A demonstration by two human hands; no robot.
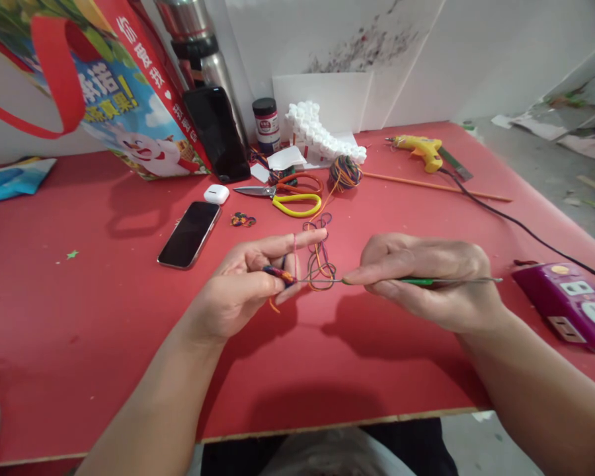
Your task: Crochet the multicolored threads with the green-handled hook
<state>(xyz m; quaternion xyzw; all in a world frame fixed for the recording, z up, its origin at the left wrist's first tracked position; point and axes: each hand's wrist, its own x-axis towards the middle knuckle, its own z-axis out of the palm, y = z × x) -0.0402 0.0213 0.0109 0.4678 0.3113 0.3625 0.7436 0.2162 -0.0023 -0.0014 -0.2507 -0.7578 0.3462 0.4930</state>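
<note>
Red tabletop (104,370), rough near edge; speckled white wall (367,46) on the far side. Green-handled hook (416,281) is above the tabletop, long axis left to right, tip leftward at multicoloured yarnwork (279,273). Right hand (426,268) grasps the hook; left hand (242,281) pinches the yarnwork.

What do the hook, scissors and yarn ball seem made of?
Hook: probably metal, its shaft thin and grey; the green grip looks plastic. Scissors: shiny metal blades, smooth handles, likely plastic-coated. Yarn ball: matte, soft-looking strands; cotton or acrylic, I can't tell.
</note>
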